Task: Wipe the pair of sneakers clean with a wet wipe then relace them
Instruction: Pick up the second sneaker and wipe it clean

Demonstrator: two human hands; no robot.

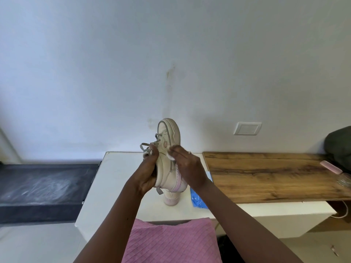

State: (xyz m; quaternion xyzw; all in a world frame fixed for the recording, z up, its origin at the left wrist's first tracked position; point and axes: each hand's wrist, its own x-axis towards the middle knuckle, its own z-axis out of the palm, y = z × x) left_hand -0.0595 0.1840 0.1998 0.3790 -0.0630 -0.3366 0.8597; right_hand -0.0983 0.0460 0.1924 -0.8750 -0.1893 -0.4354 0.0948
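Left hand (147, 171) is gripping the cream sneaker (167, 134) at the collar, fingers curling into the opening, holding it up off the white bench (117, 168). The toe is pointing up against the wall and the heel is pointing down. Right hand (187, 164) is pinching a bunched white wet wipe (171, 156) between thumb and fingertips, pressing it on the sneaker's side panel about mid-length. Grey laces (147, 147) are hanging loose on the sneaker's left side, right by the left fingertips.

Second sneaker (171, 200) is sitting on the bench directly under the held one, with only its pink heel end showing. A blue packet (198, 197) is lying on the bench just right of it, partly hidden under the right wrist.

A wooden bench top (266, 173) is running off to the right, butting against the white bench. At its far right end a flat pink object (330, 167) and a clear glass item (344, 179) are lying near a dark green bag (340, 147); can't tell what the pink one is. A white wall plate (247, 128) is sitting on the wall above the wood. A dark grey surface (43, 185) is lying left of the bench. Pink quilted fabric (171, 242) is showing nearest, between the forearms
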